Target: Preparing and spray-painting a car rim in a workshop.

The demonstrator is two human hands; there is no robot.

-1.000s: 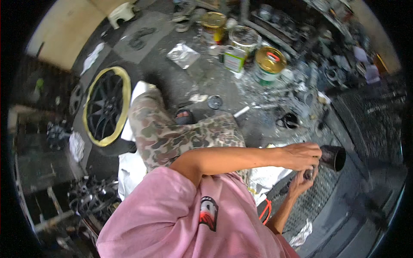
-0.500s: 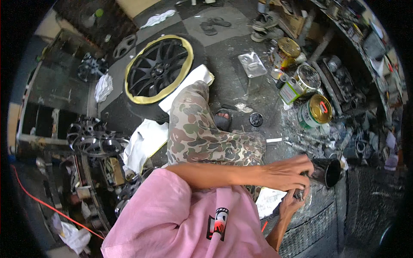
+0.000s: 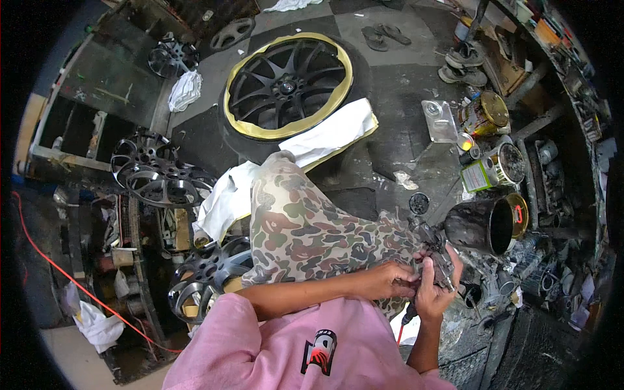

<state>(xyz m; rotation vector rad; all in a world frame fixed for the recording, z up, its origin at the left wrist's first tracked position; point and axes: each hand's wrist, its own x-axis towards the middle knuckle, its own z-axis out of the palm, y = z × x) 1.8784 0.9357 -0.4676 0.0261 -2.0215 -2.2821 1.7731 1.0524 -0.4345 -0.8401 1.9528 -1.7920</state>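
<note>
Both hands meet over the right knee of the camouflage-patterned trousers (image 3: 305, 227); the right hand (image 3: 437, 286) is wrapped around the body of a paint-caked grey metal spray gun (image 3: 437, 257), and the left hand (image 3: 390, 279) is closed on the gun's near side, fingertips pinched at some small part that is too blurred to tell. The gun's wide black paint-smeared cup (image 3: 481, 225) juts out to the right, its mouth turned sideways and uncapped; whether paint is in it cannot be seen. Judging by this, the gun is being adjusted or assembled, not yet aimed at anything. The black multi-spoke wheel with yellow tape masking its rim (image 3: 289, 84) lies flat on the floor, well apart from the hands, white paper (image 3: 325, 140) tucked under its near edge; masking looks done, spraying seems left. Opened paint tins (image 3: 497, 166) stand near the cup.
</note>
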